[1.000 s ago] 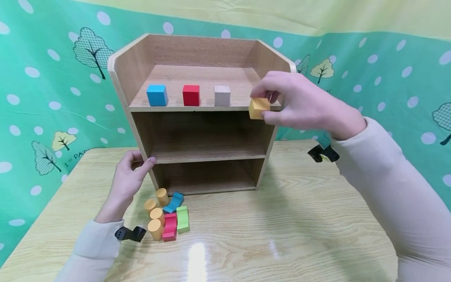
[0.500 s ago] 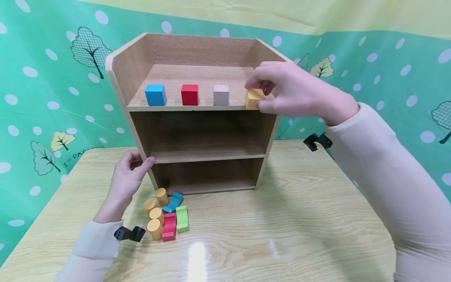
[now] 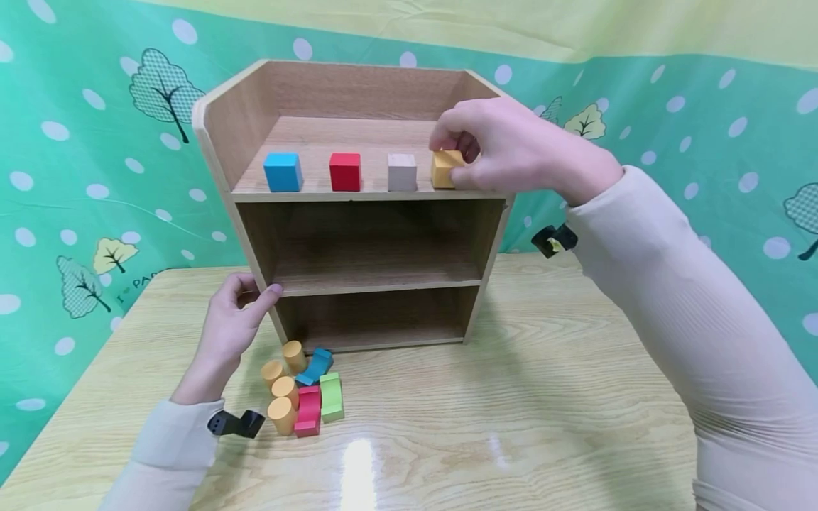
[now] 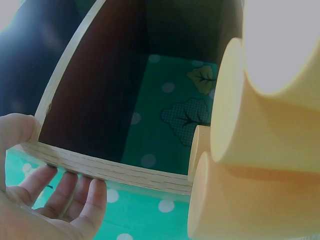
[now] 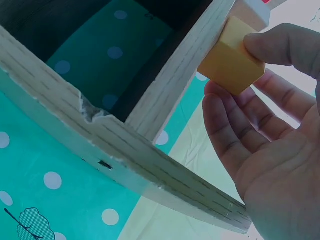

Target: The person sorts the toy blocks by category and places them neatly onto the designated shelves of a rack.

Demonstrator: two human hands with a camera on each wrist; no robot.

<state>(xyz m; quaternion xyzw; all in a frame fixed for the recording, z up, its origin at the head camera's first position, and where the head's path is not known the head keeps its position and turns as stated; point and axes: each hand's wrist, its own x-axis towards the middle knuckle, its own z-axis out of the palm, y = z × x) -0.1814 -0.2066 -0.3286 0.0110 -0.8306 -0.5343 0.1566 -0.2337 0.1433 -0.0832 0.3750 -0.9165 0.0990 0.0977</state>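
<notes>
On the top shelf of a small wooden shelf unit (image 3: pixel 371 287), my right hand (image 3: pixel 511 145) pinches a yellow cube (image 3: pixel 445 170) between thumb and fingers, close to the front edge. In the right wrist view the thumb presses one face of the yellow cube (image 5: pixel 232 55). Left of it stand a white cube (image 3: pixel 402 174), a red cube (image 3: pixel 345 173) and a blue cube (image 3: pixel 283 173), spaced apart in a row. My left hand (image 3: pixel 230 319) grips the unit's left side panel, thumb on its front edge; in the left wrist view the fingers (image 4: pixel 92 205) lie against the panel's outer face.
Below the unit's left corner, several yellow cylinders (image 3: pixel 282 415) stand on the table (image 3: pixel 543 397), beside a blue curved block (image 3: pixel 315 367), a red one (image 3: pixel 308 411) and a green one (image 3: pixel 331 397). A green dotted cloth (image 3: pixel 690 163) hangs behind.
My right hand has moved left and up with the yellow cube, from in front of the shelf edge to the top shelf beside the white cube. The left hand has stayed in place.
</notes>
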